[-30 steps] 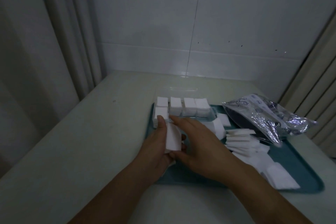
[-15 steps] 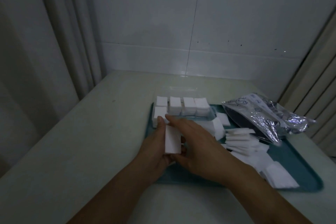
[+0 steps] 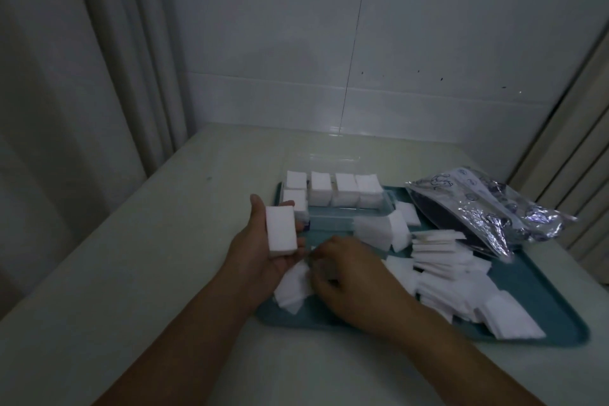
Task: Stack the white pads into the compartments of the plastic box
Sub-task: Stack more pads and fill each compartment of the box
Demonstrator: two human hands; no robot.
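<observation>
Left hand (image 3: 263, 250): fingers cradle a squared stack of pads (image 3: 281, 230), beside the box (image 3: 333, 198).
Right hand (image 3: 349, 277): fingers curled, gathering loose pads (image 3: 293, 287) on the tray (image 3: 560, 333).
Risk: held stack may fan apart if the grip loosens.

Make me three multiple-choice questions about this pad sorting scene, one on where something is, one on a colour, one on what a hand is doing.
1. Where does the foil bag lie?
A. on the tray's far right
B. left of the tray
C. inside the box

2. What colour is the tray?
A. red
B. teal
C. yellow

3. What is the left hand doing?
A. lying flat on the table
B. gripping the bag
C. holding a stack of pads

Answers: 1 A, the bag rests over the tray's far right edge. 2 B, its bare surface shows teal. 3 C, the white stack sits in that hand.
</observation>
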